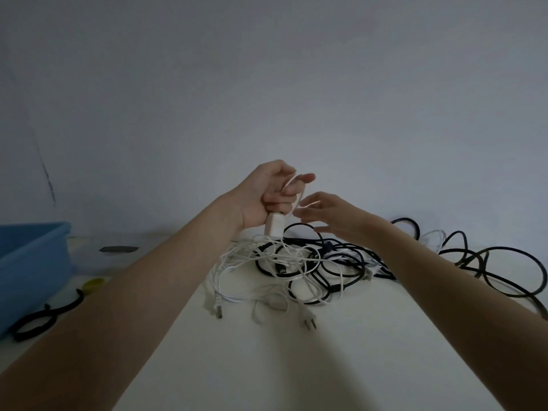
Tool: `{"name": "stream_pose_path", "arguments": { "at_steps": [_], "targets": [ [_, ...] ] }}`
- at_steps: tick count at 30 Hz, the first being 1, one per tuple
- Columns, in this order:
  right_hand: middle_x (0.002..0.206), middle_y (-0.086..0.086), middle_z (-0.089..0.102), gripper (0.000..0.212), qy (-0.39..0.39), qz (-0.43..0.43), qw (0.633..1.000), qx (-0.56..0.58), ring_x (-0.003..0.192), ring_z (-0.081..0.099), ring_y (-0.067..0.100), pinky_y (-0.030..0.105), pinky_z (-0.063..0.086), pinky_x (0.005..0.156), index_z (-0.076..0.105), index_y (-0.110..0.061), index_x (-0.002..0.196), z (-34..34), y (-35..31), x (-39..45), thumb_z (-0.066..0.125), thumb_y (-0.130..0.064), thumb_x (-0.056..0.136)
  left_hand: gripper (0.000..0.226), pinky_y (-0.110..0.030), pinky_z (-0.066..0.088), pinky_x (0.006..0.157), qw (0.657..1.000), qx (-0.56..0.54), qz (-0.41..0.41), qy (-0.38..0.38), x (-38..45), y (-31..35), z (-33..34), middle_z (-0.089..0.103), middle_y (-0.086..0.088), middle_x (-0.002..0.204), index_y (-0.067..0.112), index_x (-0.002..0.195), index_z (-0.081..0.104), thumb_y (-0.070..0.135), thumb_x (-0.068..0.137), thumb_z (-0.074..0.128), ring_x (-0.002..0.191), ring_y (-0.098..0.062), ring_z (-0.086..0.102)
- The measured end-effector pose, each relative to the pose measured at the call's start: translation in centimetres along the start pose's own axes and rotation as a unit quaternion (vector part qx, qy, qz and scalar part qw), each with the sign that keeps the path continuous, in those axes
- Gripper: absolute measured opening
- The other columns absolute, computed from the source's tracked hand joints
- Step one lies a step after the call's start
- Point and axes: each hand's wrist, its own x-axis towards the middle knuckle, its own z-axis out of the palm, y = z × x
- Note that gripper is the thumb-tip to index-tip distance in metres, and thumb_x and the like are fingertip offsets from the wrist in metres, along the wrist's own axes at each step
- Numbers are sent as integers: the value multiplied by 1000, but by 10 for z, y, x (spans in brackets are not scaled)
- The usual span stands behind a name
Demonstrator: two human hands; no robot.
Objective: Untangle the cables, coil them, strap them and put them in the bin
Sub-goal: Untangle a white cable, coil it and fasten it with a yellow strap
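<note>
Here the left hand (268, 197) grips a white adapter (274, 226), half hidden; right hand (329, 216) open.

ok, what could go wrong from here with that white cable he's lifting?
1. The left hand grips the white charger block, whose thin white cable still threads the black cable tangle; pulling up may tighten knots.
2. The right hand is open, so the loop could slip.

No readable text

No words, brands, numbers or signs can be read anywhere; the white charger block (274, 225) above the cable tangle (296, 262) shows a plain face, too dim for markings.
</note>
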Motion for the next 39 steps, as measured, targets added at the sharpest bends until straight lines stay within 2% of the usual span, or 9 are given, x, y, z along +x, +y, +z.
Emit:
{"name": "stream_pose_path", "arguments": {
  "at_steps": [5, 7, 12, 18, 21, 24, 30, 35, 39],
  "targets": [
    [108, 23, 61, 35, 32, -37, 998, -30, 98, 62, 31, 47, 45, 99, 51, 5, 111, 18, -5, 8, 45, -27, 98, 33, -8, 20, 27, 998, 3, 34, -60, -5, 2, 20, 64, 3, 64, 19, 126, 52, 28, 100, 34, 28, -1, 38],
    [81, 21, 62, 41, 0, -2, 1000, 21, 71, 62, 27, 43, 53, 84, 55, 6, 94, 24, -4, 4, 37, -29, 101, 34, -8, 27, 28, 997, -36, 68, -33, -4, 8, 23, 71, -5, 93, 27, 133, 47, 30, 100, 39, 47, -5, 59],
    [51, -2, 40, 35, -101, 53, 989, -93, 41, 36, 12, 24, 39, 45, 51, -10, 72, 17, 8, -12, 45, -33, 98, 40, -12, 37, 33, 943, -168, 222, 181, 11, 27, -10, 42, -10, 141, 32, 142, 32, 29, 102, 36, 94, -34, 68],
    [56, -9, 39, 22, -36, -53, 996, -58, 50, 31, 5, 15, 30, 48, 66, -9, 83, -23, -5, -24, 51, -19, 95, 44, -20, 53, 45, 926, -104, 193, 306, 12, 18, -56, 33, -11, 135, 27, 146, 28, 25, 103, 36, 96, -35, 57],
    [54, -16, 53, 18, -97, -97, 976, -167, 51, 33, 1, 14, 28, 53, 70, -9, 89, -17, -22, -24, 52, -10, 94, 45, -35, 58, 59, 963, -15, 78, 256, 17, -2, -45, 33, -14, 139, 26, 146, 26, 25, 103, 36, 96, -38, 58],
    [48, -16, 53, 19, -90, -99, 977, -168, 48, 35, 0, 14, 30, 53, 69, -10, 81, -10, -35, -21, 54, -10, 93, 39, -39, 57, 77, 988, 117, -57, 85, 13, -16, -28, 53, -17, 128, 23, 139, 38, 32, 102, 35, 87, -35, 67],
    [42, -12, 45, 12, 90, -110, 990, -10, 43, 37, 5, 19, 28, 49, 67, -8, 77, -21, -40, -15, 63, -12, 87, 28, -9, 36, 30, 989, 89, -110, -44, 4, -23, -8, 71, -12, 90, 24, 117, 56, 32, 99, 36, 45, -7, 58],
    [42, -14, 48, 10, 205, -137, 967, 64, 44, 28, 9, 18, 25, 43, 65, -10, 73, -35, -34, -15, 70, -12, 82, 34, -7, 27, 26, 988, 71, -102, -89, 2, -21, -9, 69, -6, 73, 22, 120, 56, 34, 92, 40, 30, -2, 44],
    [52, -10, 53, 19, 209, -114, 971, 15, 46, 36, 7, 15, 31, 41, 61, -12, 70, -29, -20, -8, 60, -11, 89, 38, -7, 29, 25, 986, 44, -58, -147, -5, -16, 10, 73, -7, 89, 29, 120, 58, 37, 87, 40, 33, -4, 53]
  ]
}}
